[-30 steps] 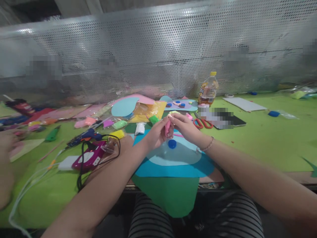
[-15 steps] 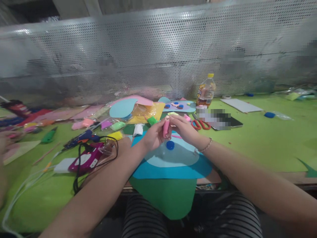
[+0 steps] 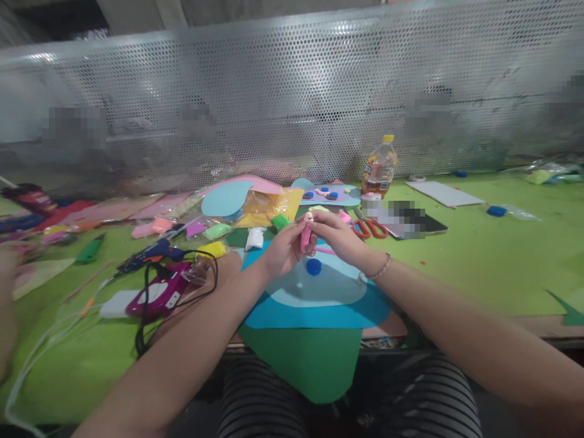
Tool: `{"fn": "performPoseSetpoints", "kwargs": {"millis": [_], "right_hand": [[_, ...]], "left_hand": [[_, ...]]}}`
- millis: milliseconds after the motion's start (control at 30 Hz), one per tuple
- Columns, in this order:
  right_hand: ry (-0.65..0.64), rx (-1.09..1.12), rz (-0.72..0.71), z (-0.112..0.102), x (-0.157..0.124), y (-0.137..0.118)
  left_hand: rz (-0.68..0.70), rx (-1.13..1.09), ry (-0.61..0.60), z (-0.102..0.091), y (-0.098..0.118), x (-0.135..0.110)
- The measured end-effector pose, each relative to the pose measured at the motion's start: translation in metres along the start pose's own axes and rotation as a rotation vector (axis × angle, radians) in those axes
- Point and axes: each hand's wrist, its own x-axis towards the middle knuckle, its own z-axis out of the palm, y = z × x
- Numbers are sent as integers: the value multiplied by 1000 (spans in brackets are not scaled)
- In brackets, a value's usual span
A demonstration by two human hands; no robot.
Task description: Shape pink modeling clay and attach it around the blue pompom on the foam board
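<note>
My left hand [image 3: 283,248] is closed round a small pink clay roll [image 3: 305,242] held upright over the sheets. Fingers of my right hand [image 3: 331,231] pinch near its top, where a pale tip with a dark mark shows. Below the hands, a round blue piece [image 3: 314,267] lies on a light-blue paper shape [image 3: 319,295]. Under that are a darker blue sheet [image 3: 292,317] and a green sheet [image 3: 305,359] that hangs over the table edge. A thin pink strip [image 3: 325,250] lies just under my right hand.
Red-handled scissors [image 3: 370,230], a dark-and-white flat object [image 3: 410,220] and a bottle [image 3: 379,167] stand to the right. At left are a blue glue gun [image 3: 155,252], a purple power strip [image 3: 162,292] with cords, and several clay packets [image 3: 216,231]. Another person's arm [image 3: 5,304] shows at far left.
My right fingers have shifted slightly at the top of the pink clay roll, and its pale tip now shows a dark mark. The other person's arm at far left has moved a little.
</note>
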Motion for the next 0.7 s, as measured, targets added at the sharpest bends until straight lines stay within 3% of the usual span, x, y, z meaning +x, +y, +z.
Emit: {"fn": "performPoseSetpoints", "kwargs": {"millis": [467,700], "right_hand": [[111,106,41,-19,6,20],[137,-74,-9,-9,4,12]], "left_hand": [[-40,-39,67,-5,9,2],[-18,18,79,-8,4,4]]}}
